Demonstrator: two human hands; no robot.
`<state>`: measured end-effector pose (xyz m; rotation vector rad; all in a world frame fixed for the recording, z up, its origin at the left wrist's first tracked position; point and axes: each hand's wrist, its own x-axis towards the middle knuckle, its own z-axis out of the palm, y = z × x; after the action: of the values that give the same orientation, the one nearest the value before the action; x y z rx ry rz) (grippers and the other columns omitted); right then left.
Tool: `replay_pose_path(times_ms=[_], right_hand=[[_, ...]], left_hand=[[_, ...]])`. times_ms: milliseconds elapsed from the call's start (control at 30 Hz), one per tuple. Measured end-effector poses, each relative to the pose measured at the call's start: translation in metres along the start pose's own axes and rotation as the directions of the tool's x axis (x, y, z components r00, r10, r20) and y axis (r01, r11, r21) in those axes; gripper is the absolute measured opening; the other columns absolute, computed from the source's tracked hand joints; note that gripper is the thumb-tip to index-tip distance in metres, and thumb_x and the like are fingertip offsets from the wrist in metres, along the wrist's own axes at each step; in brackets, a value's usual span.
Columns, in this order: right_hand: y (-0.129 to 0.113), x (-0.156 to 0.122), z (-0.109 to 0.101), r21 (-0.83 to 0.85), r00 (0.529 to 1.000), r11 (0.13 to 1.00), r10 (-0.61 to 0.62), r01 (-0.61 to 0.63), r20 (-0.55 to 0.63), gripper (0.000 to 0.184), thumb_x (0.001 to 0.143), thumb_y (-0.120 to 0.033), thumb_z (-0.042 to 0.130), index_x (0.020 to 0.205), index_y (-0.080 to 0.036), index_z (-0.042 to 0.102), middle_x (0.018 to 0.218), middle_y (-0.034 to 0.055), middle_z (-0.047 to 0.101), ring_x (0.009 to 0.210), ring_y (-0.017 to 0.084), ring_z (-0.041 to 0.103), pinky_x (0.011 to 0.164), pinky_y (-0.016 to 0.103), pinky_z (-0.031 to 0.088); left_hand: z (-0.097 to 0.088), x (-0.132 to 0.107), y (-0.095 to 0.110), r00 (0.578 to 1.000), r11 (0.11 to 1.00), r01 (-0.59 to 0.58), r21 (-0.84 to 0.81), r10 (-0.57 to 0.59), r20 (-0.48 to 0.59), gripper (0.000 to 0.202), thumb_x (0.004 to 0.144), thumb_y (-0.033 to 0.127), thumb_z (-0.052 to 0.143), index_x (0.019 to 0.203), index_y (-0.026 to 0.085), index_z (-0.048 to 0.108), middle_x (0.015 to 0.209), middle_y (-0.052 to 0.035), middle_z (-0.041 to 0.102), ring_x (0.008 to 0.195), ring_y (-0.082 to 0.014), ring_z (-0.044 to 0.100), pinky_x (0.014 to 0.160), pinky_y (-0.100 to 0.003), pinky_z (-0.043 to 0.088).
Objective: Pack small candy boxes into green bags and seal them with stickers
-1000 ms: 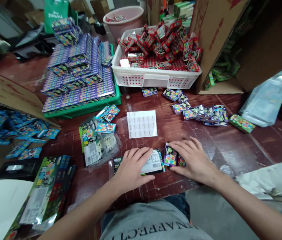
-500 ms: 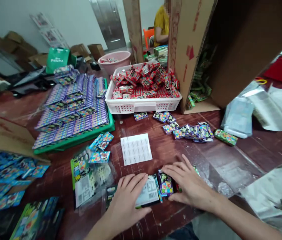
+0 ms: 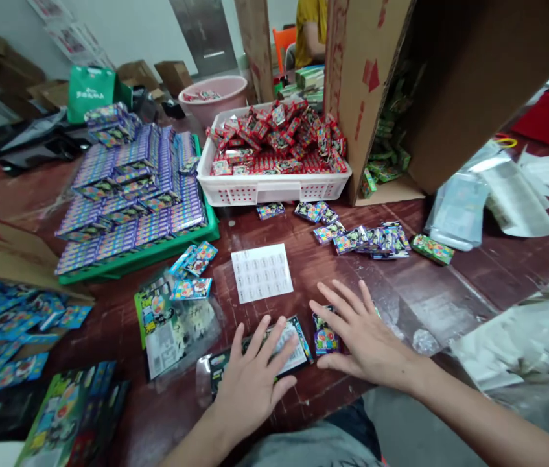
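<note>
My left hand (image 3: 251, 379) lies flat with spread fingers on a dark packet with a white barcode label (image 3: 288, 350) near the table's front edge. My right hand (image 3: 362, 337) hovers open, fingers spread, just right of a small purple card pack (image 3: 325, 336) that lies beside the dark packet. A white sticker sheet (image 3: 261, 272) rests a little beyond both hands. Some blue card packs (image 3: 195, 266) lie to its left, above a clear bag with a green header (image 3: 167, 327).
A green tray of purple packs (image 3: 133, 188) stands at back left, a white basket of red packs (image 3: 274, 152) at back centre, a tall cardboard box (image 3: 430, 84) at right. Loose packs (image 3: 366, 239), clear bags (image 3: 488, 194) and blue packs (image 3: 6, 324) surround. A person in yellow (image 3: 309, 23) sits beyond.
The camera tilted up and then steadied. My right hand lifted off the purple pack and spread its fingers; the left hand's fingers fanned out on the dark packet.
</note>
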<state>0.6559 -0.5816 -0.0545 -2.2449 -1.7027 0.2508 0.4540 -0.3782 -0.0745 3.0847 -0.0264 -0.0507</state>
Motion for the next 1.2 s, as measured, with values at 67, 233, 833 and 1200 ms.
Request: replay_pose_path(times_ms=[67, 233, 833, 1200], right_hand=[[0.0, -0.007, 0.0, -0.009, 1.0, 1.0, 0.022, -0.022, 0.015, 0.081, 0.087, -0.056, 0.067, 0.156, -0.028, 0.034, 0.167, 0.0117, 0.021, 0.152, 0.043, 0.016, 0.117, 0.076, 0.004], [0.009, -0.014, -0.002, 0.04, 0.999, 0.999, -0.006, 0.005, 0.039, 0.071, 0.088, -0.043, 0.067, 0.151, -0.031, 0.038, 0.151, 0.0071, 0.051, 0.141, 0.035, 0.041, 0.119, 0.073, -0.001], [0.005, -0.014, 0.018, 0.221, 0.992, 0.973, -0.046, 0.071, -0.118, 0.073, 0.085, -0.046, 0.074, 0.145, -0.027, 0.038, 0.139, 0.0116, 0.058, 0.132, 0.032, 0.05, 0.121, 0.068, 0.006], [0.007, 0.0, 0.002, 0.327, 0.983, 0.935, -0.168, 0.137, 0.069, 0.083, 0.077, -0.06, 0.077, 0.147, -0.032, 0.043, 0.14, 0.0069, 0.06, 0.134, 0.034, 0.048, 0.122, 0.067, -0.001]], left_hand=[[-0.002, -0.002, 0.004, 1.0, 0.999, 0.002, -0.052, -0.001, 0.022, 0.065, 0.098, 0.042, 0.056, 0.157, 0.04, 0.029, 0.168, -0.002, 0.023, 0.15, -0.0376, 0.025, 0.117, -0.067, 0.011], [-0.014, -0.001, -0.001, 0.998, 0.981, 0.025, -0.192, -0.012, 0.067, 0.067, 0.097, 0.042, 0.056, 0.157, 0.039, 0.028, 0.169, -0.01, 0.014, 0.148, -0.0401, 0.028, 0.112, -0.067, 0.028], [-0.019, -0.004, -0.018, 0.995, 0.885, 0.063, -0.462, -0.094, -0.045, 0.099, 0.075, 0.034, 0.083, 0.156, 0.025, 0.026, 0.154, -0.0116, 0.043, 0.139, -0.0316, 0.039, 0.118, -0.052, 0.034], [-0.042, -0.001, -0.019, 0.997, 0.847, 0.004, -0.532, 0.039, 0.07, 0.089, 0.078, 0.032, 0.076, 0.154, 0.026, 0.031, 0.152, -0.0093, 0.046, 0.14, -0.0297, 0.039, 0.118, -0.049, 0.036]])
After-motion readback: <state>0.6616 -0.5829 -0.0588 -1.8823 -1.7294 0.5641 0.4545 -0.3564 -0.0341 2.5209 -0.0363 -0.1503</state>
